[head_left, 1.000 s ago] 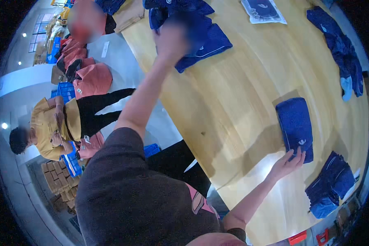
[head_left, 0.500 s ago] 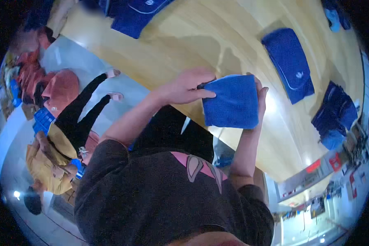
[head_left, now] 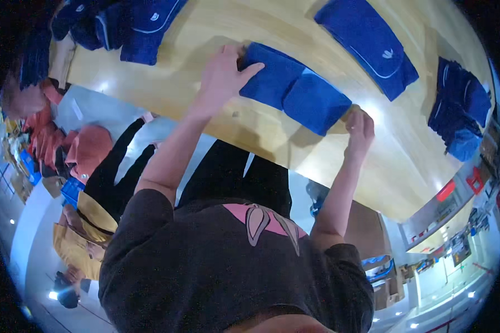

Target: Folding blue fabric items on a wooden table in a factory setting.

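Observation:
A folded blue cloth [head_left: 286, 83] lies in front of me on the table, stretched into a long strip with a crease or edge across its middle. My left hand [head_left: 221, 80] grips its left end, the thumb over the top and the other fingers partly hidden. At the opposite end, my right hand [head_left: 361, 129] has its fingers curled at the right corner. Beyond the cloth, to the right, rests a folded navy garment [head_left: 369, 47] with a pale curved line and a small light emblem.
The pale wooden table [head_left: 205, 125] spreads away from me. Navy garments [head_left: 144, 33] sit at the far left, and a heap of dark blue clothing [head_left: 461, 105] is at the right. Past the table's left edge, a person in a yellow top [head_left: 75, 244] is near salmon-coloured fabric [head_left: 89, 152].
The cloth went from a compact square held near my body to a longer strip farther out on the table. Both hands reached forward, and the left moved away from the right.

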{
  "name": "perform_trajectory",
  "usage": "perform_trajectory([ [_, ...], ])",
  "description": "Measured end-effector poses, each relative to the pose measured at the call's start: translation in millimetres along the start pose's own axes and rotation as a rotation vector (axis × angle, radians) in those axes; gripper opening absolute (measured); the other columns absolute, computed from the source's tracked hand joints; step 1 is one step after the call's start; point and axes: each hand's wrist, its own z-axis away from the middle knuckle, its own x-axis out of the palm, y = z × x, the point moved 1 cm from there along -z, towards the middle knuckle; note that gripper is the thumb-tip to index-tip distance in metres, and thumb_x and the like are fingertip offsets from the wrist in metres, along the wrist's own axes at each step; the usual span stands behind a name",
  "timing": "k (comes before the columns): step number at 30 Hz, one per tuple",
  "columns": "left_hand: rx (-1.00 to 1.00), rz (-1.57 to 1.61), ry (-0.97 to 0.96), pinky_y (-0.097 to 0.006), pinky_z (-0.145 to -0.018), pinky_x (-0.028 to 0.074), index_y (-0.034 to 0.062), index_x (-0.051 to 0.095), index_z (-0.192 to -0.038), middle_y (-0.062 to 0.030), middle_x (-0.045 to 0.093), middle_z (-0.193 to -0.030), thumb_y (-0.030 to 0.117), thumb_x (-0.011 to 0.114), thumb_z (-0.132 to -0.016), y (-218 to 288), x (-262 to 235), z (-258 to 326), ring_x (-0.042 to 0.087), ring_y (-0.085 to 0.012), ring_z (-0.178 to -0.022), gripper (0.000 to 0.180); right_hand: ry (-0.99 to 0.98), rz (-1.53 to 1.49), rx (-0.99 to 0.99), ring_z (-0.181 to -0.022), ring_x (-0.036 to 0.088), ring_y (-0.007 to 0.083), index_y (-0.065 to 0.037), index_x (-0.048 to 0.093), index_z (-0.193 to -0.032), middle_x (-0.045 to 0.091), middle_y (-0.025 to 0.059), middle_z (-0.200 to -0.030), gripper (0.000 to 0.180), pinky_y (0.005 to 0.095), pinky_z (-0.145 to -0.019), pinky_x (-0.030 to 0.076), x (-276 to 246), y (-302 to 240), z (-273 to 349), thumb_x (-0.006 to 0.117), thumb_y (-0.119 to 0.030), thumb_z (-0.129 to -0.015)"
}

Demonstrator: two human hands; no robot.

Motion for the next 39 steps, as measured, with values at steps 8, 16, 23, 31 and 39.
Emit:
perform_trajectory([
  [8,-0.121,0.168,0.096,-0.040,-0.067,0.050,0.0024,0.063,-0.106,-0.0131,0.065,-0.084,0.026,0.063,-0.100,38.7,15.6,-1.6,0.061,-0.0294,-0.070,0.024,-0.076,0.149,-0.195,-0.077,0.051,0.0181,0.000,0.059,-0.101,0.059,0.0087,-0.087,0.019,0.0333,-0.077,0.047,48.0,2.2,14.9,0.064,-0.018,-0.097],
  [16,0.355,0.539,0.291,-0.038,-0.068,0.051,0.0049,0.063,-0.110,-0.0117,0.066,-0.081,0.019,0.063,-0.098,199.2,-2.3,-103.1,0.064,-0.0270,-0.071,0.019,0.283,-0.038,-0.523,-0.078,0.058,0.0151,0.004,0.061,-0.107,0.067,0.0126,-0.097,0.022,0.0270,-0.073,0.050,-33.1,-140.2,-36.5,0.067,-0.014,-0.096],
  [23,0.241,-0.021,0.412,-0.046,-0.073,0.055,0.0095,0.062,-0.116,-0.0166,0.067,-0.097,0.026,0.068,-0.090,148.8,121.7,-183.4,0.067,-0.0392,-0.081,0.032,0.404,0.438,-0.725,-0.085,0.063,0.0329,0.008,0.055,-0.118,0.064,0.0222,-0.099,0.035,0.0393,-0.082,0.053,-8.3,-39.0,-178.6,0.068,-0.013,-0.093],
  [31,0.784,-0.173,0.442,-0.060,-0.104,0.034,0.0228,0.062,-0.132,-0.0110,0.050,-0.147,0.047,0.063,-0.088,184.5,102.0,-145.4,0.041,-0.0369,-0.139,0.051,0.482,0.645,-1.213,-0.127,0.050,0.0453,-0.006,0.046,-0.148,0.043,0.0267,-0.148,0.054,0.0565,-0.104,0.044,-7.6,-92.5,-114.0,0.062,-0.025,-0.099],
  [39,0.528,-0.329,0.451,-0.051,-0.107,0.037,0.0177,0.059,-0.133,-0.0103,0.056,-0.135,0.042,0.064,-0.087,63.9,47.4,-145.1,0.048,-0.0342,-0.130,0.052,0.165,1.036,-0.877,-0.149,0.027,0.0440,-0.026,0.043,-0.153,0.036,0.0117,-0.160,0.052,0.0756,-0.110,0.026,14.6,-50.2,-150.5,0.044,-0.047,-0.106],
])
